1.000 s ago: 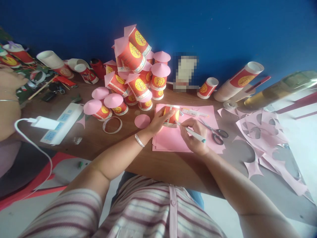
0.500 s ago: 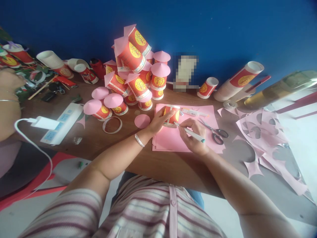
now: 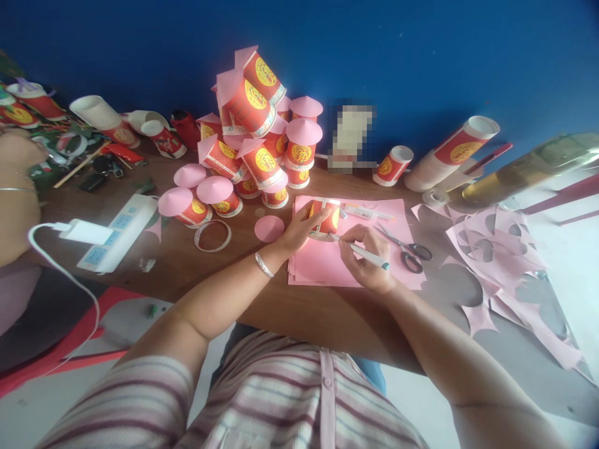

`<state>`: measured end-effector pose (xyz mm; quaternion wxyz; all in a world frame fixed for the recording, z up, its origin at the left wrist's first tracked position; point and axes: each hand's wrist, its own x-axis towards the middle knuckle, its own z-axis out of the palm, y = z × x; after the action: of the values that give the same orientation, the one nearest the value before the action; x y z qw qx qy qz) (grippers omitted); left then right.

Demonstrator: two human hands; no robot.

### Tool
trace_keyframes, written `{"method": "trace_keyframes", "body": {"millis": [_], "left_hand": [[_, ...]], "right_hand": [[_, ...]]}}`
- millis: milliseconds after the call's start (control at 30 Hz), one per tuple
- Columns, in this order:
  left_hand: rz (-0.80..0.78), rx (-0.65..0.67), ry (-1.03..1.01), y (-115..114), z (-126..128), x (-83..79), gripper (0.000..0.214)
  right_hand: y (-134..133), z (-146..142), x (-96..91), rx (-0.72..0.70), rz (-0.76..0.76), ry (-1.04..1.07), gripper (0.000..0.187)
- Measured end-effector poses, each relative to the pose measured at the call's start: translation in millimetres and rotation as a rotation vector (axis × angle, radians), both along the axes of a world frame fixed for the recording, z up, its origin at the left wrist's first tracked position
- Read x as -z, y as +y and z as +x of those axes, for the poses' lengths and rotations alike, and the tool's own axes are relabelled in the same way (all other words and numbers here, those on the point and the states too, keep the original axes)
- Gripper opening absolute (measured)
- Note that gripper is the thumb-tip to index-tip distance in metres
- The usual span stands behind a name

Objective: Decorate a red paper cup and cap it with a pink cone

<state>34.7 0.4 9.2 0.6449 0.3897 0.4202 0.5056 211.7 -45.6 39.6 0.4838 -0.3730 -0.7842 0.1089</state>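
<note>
My left hand (image 3: pixel 302 229) is closed around a red paper cup (image 3: pixel 331 218) with a yellow emblem, held over a stack of pink paper sheets (image 3: pixel 318 268). In my right hand (image 3: pixel 367 255) is a white marker pen (image 3: pixel 369 254) with a green end. Its tip meets the pale band at the cup's near rim. Beyond the cup lies a white glue tube (image 3: pixel 360 212) with an orange end. Scissors (image 3: pixel 412 254) with dark handles rest on the right side of the sheets. A pink paper disc (image 3: pixel 269 229) is just left of my left hand.
Several cups with pink cone tops (image 3: pixel 259 162) are piled at the back. Pink paper offcuts (image 3: pixel 500 249) cover the right side. A power strip (image 3: pixel 116 234), a tape ring (image 3: pixel 212 236) and stacked cups (image 3: pixel 452 153) stand around. Another person's arm (image 3: pixel 16 187) shows at far left.
The marker tip has shifted very slightly along the cup's rim, with my right hand moving a little right. The cup has tilted slightly in my left hand.
</note>
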Motion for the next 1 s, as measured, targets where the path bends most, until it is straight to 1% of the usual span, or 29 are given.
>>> {"method": "trace_keyframes", "body": {"millis": [100,200,300,433,633,833,1000], "left_hand": [[0.047,0.075,-0.010,0,-1,1.7,0.032],[0.059,0.100,-0.034,1,-1,3.6,0.034],[0.053,0.095,-0.051,1,-1,3.7,0.034],[0.030,0.100,-0.105,0,-1,-0.6,0.033],[-0.012,0.107,-0.102,-2,0,-6.6,0.031],[0.030,0.102,-0.089,-1,1,-1.2,0.037],[0.041,0.101,-0.088,0,0,0.7,0.038]], "right_hand": [[0,0,0.3,0.004,-0.007,0.002,0.014],[0,0,-0.1,0.006,-0.002,-0.003,0.014],[0,0,-0.5,0.012,0.008,0.009,0.013],[1,1,-0.1,0.028,0.006,0.040,0.012],[2,2,3.1,0.044,-0.008,0.034,0.009],[2,0,3.4,0.040,0.005,0.055,0.010],[3,0,3.2,0.029,0.000,0.051,0.009]]}}
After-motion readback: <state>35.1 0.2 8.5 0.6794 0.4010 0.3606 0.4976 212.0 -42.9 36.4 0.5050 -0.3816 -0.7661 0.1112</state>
